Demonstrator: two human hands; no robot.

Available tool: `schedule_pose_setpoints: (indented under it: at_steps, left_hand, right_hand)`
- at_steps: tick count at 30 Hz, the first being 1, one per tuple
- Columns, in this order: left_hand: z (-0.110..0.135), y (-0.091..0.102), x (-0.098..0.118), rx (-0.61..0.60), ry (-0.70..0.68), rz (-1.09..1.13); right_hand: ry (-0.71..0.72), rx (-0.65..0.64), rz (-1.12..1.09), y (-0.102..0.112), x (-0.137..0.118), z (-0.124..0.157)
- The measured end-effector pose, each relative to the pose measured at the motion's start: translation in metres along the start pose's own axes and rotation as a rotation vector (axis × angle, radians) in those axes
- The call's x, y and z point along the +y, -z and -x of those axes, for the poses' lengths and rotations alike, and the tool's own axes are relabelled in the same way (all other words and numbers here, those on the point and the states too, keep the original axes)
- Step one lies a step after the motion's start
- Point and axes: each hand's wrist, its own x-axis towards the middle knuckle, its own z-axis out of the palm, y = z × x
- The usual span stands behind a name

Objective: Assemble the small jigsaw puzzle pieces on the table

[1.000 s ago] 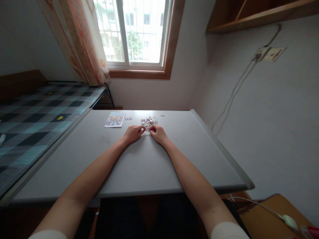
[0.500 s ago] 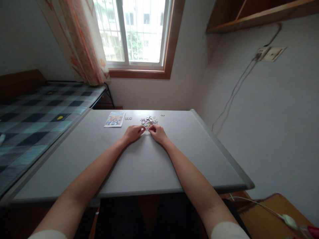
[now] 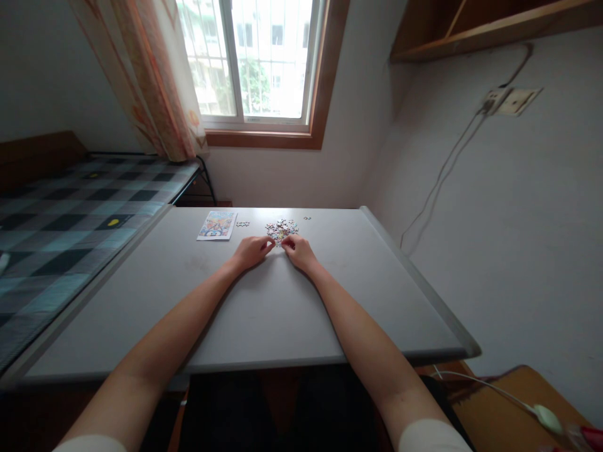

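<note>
A heap of small multicoloured jigsaw puzzle pieces [image 3: 282, 228] lies on the far part of the white table [image 3: 273, 307]. My left hand [image 3: 254, 251] is at the heap's near left edge, thumb and fingertips curled together in a pinch. Opposite it, at the near right edge, my right hand [image 3: 298, 250] is closed in a similar pinch. Whatever sits between either hand's fingertips is too small to make out. A printed picture sheet [image 3: 217, 226] lies to the left, with a small group of pieces [image 3: 243, 224] beside it. A couple of pieces [image 3: 307, 218] sit apart at the right.
A bed with a checked mattress [image 3: 94, 213] runs along the table's left side. Beyond the table are a window [image 3: 264, 63] and a curtain [image 3: 141, 81]. Cables [image 3: 440, 176] hang from a wall socket [image 3: 513, 100] at the right. A brown stool-like surface [image 3: 522, 402] stands at lower right.
</note>
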Motion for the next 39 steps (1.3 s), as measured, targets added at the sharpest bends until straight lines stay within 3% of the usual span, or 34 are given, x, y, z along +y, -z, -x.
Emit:
schedule_pose_setpoints:
  at_steps: [23,32,39]
  left_hand:
    - [0.0,0.0,0.0,0.002,-0.006,-0.012]
    - [0.001,0.002,0.003,0.009,-0.008,0.01]
    - [0.001,0.002,0.006,0.013,-0.026,-0.002]
  right_hand:
    - [0.005,0.021,0.011,-0.001,0.0,-0.002]
    - [-0.025,-0.204,0.216,0.022,-0.008,0.002]
    - [-0.026,-0.174,0.206,0.019,-0.01,0.004]
